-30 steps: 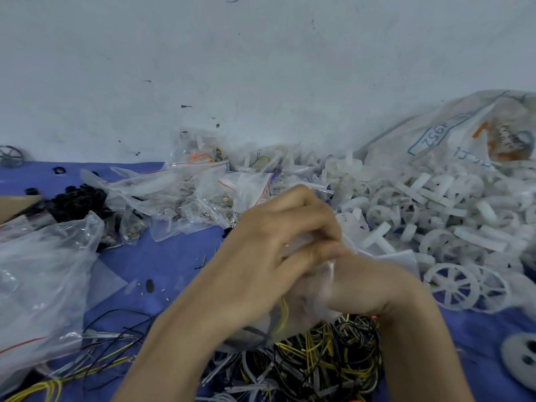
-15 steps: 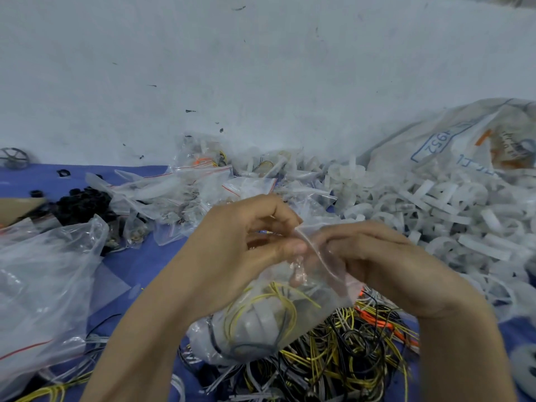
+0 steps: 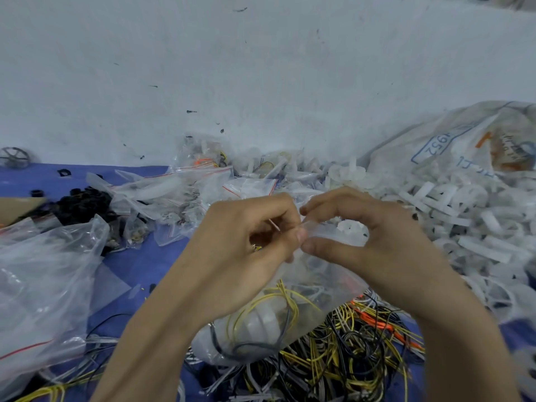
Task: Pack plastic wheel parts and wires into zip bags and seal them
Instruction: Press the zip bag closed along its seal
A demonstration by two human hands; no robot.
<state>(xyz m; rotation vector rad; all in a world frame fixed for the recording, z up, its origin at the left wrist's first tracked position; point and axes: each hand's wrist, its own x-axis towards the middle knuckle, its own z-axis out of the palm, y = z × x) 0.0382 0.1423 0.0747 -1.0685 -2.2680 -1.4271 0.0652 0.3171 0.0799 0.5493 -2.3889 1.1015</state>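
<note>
Your zip bag [image 3: 293, 288] hung just above the wire pile [image 3: 348, 361]. It looked like thin, slippery film, light but bottom-heavy with a white wheel part [image 3: 261, 319] and yellow wires [image 3: 291, 300], so it was best held by the stiffer zip strip. Your left hand [image 3: 240, 250] and right hand [image 3: 377, 245] both pinched that top edge, fingers curled against thumbs, almost touching.

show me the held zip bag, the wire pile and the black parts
zip bag [image 3: 261, 323]: head view, filled lower half
wire pile [image 3: 342, 361]: head view, yellow-black tangle
black parts [image 3: 84, 204]: head view, heap's middle
</note>
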